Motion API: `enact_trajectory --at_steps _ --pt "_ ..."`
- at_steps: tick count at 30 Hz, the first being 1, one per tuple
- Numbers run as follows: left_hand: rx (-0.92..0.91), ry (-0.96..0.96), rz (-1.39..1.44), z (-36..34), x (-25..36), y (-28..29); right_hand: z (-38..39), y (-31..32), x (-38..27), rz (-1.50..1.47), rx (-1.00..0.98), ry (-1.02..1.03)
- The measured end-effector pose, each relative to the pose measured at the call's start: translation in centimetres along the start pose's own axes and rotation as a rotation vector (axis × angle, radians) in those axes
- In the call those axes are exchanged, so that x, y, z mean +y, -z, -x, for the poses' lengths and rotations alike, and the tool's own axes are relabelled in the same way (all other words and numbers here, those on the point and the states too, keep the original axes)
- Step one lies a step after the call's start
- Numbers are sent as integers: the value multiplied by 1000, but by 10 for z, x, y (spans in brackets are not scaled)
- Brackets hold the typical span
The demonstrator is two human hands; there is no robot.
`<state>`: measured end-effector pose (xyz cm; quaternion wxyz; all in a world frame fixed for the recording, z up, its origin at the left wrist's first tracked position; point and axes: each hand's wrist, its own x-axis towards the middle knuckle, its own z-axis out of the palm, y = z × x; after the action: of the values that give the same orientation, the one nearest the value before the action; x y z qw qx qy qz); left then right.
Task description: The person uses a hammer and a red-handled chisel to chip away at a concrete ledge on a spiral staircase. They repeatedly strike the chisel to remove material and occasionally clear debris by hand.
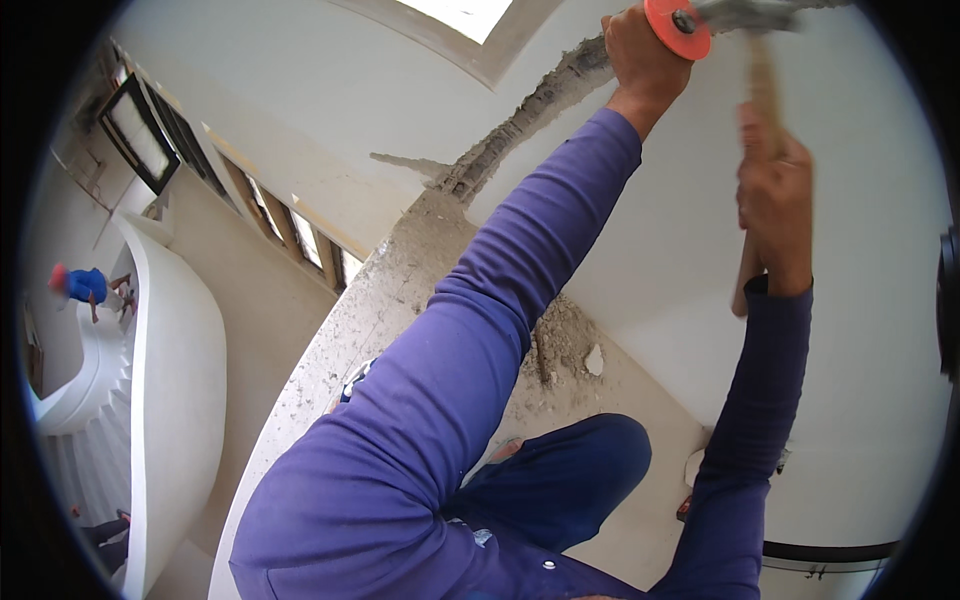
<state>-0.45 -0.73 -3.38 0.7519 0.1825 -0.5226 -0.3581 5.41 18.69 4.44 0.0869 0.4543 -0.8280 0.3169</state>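
My left hand [645, 62] is raised to the wall [660, 240] and closed around a chisel, whose round orange hand guard [693, 44] faces me. The chisel's blade is hidden behind the hand and guard. In my right hand [780, 195] is a hammer by its wooden handle [763, 85], blurred by motion. The hammer's metal head [745, 15] is smeared and appears close to the chisel's struck end; whether they touch I cannot tell. A rough channel [520, 125] cut into the plaster runs from the ledge up to my left hand.
Grey rubble [570, 345] lies on the ledge [345, 315] under me, by my bent knee [600, 460]. The ledge's curved edge drops away at left. Beyond it, a person in blue [88, 286] is on a white curved staircase [185, 380]. A window [465, 25] is above.
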Motion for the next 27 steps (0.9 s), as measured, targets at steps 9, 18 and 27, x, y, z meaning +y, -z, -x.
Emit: enact_trajectory --at_steps 9,18,27 --pt "55 -80 -44 0 -2 -11 22 101 -34 -728 252 509" --pt "20 -22 -5 4 -4 4 12 27 -7 -66 -9 -50" --pt "-20 -9 -46 1 8 6 4 9 8 -17 7 -71"
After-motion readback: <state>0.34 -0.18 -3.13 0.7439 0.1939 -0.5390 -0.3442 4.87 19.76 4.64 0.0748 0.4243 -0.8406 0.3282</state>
